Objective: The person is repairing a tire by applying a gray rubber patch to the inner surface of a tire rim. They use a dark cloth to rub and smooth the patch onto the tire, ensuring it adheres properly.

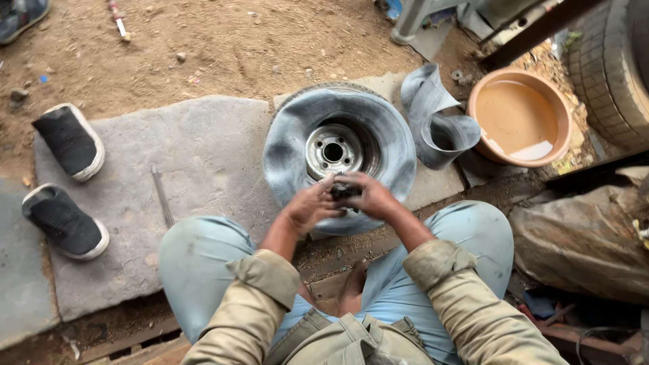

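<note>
Small dark part (345, 190) pinched between both hands over the near rim of a wheel (339, 152) lying flat on a stone slab (203, 162). Left hand (309, 208) and right hand (370, 196) each closed on it, fingertips meeting; knees bracket the work.

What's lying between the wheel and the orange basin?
In the head view, a curled strip of grey rubber tube lies between the wheel and the orange basin, on the slab edge.
</note>
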